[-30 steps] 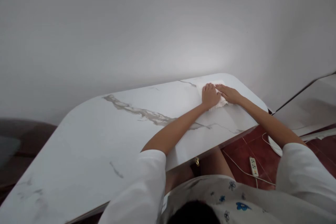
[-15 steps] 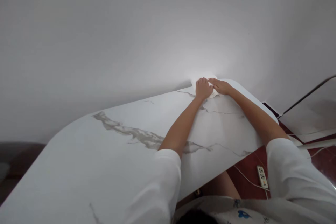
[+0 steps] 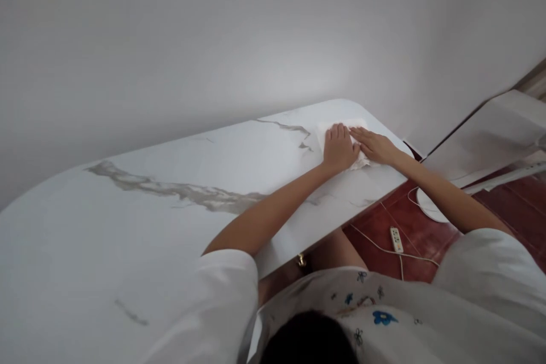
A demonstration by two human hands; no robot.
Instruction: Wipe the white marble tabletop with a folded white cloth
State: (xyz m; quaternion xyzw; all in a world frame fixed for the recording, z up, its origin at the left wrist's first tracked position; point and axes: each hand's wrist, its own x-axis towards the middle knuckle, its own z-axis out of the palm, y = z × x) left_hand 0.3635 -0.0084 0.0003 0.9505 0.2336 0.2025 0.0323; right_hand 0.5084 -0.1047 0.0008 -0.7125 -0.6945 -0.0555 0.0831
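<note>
A white cloth or tissue (image 3: pixel 323 129) lies flat on the white marble-patterned tabletop (image 3: pixel 170 250), near its far right end. My left hand (image 3: pixel 340 148) rests palm down on the cloth, its fingers stretched out and pointing away from me. Just to its right, my right hand (image 3: pixel 374 145) also lies flat, with extended fingers on the cloth's right part. The two hands are side by side, fingertips close together. Some crumpled cloth shows below and between them.
A pale wall (image 3: pixel 191 40) runs behind the table's far edge. On the red floor (image 3: pixel 409 222) at the right lie a power strip (image 3: pixel 396 240) with cables and a round white base (image 3: pixel 430 207). A white panel (image 3: pixel 490 131) stands at the far right.
Both hands and the cloth have moved back from the table's far edge, toward me and slightly right. The cloth lies flatter, and the view has shifted, showing more floor.
</note>
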